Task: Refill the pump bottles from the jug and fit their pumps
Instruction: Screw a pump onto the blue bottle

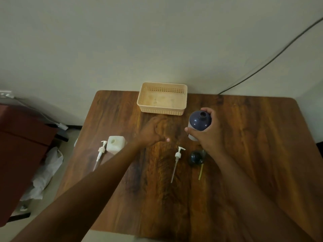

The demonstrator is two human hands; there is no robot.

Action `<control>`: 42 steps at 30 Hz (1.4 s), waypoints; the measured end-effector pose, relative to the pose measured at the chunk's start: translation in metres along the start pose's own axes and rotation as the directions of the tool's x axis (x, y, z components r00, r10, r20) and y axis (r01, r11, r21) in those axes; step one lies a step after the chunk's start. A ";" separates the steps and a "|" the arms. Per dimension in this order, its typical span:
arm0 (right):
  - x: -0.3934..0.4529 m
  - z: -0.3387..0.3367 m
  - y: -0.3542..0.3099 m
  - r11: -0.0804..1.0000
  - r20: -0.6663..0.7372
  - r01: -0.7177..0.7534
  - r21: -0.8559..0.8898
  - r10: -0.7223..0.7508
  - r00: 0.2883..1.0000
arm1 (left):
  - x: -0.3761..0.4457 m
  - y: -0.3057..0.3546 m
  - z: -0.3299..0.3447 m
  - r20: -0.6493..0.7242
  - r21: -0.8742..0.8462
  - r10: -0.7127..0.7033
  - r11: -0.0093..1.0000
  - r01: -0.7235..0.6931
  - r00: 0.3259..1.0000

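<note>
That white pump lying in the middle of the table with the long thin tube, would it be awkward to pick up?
Probably light. The middle pump looks like thin plastic, so its long tube may flex. Being round, it might roll if nudged, though the sideways spout should stop it. It lies flat, apart from other things.

The bench (244,137) is dark, streaky-grained wood with a soft sheen. The perforated basket (162,111) and both white pumps (178,154) look plastic; the purple bottle (198,120) is glossy.

You get one wide head-worn view, looking forward and steeply down on the desk (244,137) from close, toward the wall behind it.
</note>
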State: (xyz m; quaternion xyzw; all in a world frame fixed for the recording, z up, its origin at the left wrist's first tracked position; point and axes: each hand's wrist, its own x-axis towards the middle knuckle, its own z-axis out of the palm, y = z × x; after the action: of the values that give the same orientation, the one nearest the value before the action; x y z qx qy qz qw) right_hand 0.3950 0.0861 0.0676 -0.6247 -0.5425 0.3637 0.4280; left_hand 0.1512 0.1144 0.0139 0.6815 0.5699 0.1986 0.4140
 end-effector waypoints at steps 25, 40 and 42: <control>-0.004 -0.025 0.031 0.998 -0.029 -0.038 -0.048 0.036 0.999 | 0.004 -0.005 0.129 -0.008 0.063 -0.323 0.944 0.323 0.946; 0.022 -0.009 -0.089 0.989 0.090 0.150 -0.006 -0.149 0.985 | -0.002 0.066 -0.033 -0.412 0.064 -0.040 0.995 0.073 0.910; 0.025 -0.008 -0.106 0.980 0.080 0.199 -0.014 -0.197 0.977 | -0.002 0.079 -0.057 -0.451 0.097 -0.011 0.993 0.061 0.893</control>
State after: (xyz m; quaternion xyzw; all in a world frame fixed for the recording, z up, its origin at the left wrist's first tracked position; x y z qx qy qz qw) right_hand 0.3668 0.1142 0.1692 -0.5573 -0.6223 0.3376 0.4338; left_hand 0.1571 0.1315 0.1096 0.6280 0.6725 0.3116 0.2372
